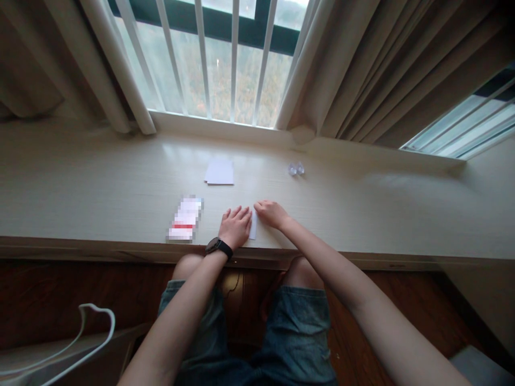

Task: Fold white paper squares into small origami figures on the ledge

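Note:
A narrow piece of white paper (253, 228) lies on the pale ledge near its front edge, mostly covered by my left hand. My left hand (235, 226) rests on it palm down, fingers stretched out. At the paper's upper right edge is my right hand (271, 213), its fingers curled and pinched together on the edge; the fingertips are partly hidden. Beyond my left hand lies a small stack of white paper sheets (219, 171). Left of that hand is a flat pink-and-white item with a red band (184, 220), blurred by pixels.
Two small clear objects (296, 169) sit toward the back of the ledge (382, 214). Behind it are a barred window (219, 69) and curtains (362, 69). My legs are under the front edge. A white curved frame (98, 343) stands at lower left.

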{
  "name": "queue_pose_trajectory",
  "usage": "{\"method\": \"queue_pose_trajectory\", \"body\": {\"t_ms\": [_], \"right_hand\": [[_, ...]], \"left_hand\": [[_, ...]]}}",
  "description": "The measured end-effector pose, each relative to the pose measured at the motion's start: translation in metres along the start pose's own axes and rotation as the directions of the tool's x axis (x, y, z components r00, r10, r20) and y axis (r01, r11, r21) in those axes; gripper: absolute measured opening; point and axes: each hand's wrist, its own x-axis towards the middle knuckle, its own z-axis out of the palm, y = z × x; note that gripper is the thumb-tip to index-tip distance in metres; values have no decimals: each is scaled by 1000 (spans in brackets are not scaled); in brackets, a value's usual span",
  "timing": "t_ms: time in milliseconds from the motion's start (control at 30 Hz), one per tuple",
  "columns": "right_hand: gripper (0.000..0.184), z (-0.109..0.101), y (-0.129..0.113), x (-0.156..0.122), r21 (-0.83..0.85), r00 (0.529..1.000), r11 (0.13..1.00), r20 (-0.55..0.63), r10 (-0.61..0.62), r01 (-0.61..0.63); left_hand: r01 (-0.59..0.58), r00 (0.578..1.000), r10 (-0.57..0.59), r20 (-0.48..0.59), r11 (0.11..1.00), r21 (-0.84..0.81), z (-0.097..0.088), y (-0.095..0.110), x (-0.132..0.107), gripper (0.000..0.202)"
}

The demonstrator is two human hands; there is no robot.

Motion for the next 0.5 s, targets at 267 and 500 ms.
{"method": "queue_pose_trajectory", "body": {"t_ms": [267, 500], "right_hand": [[18, -6, -16, -7, -62, 983, 981, 6, -185, 185], [16, 0, -45, -52, 2, 947, 949, -69, -314, 315]], "left_hand": [[17, 999, -17, 28, 1000, -6, -2, 0, 0, 37], [9, 1000, -8, 27, 999, -31, -3, -1, -1, 40]]}}
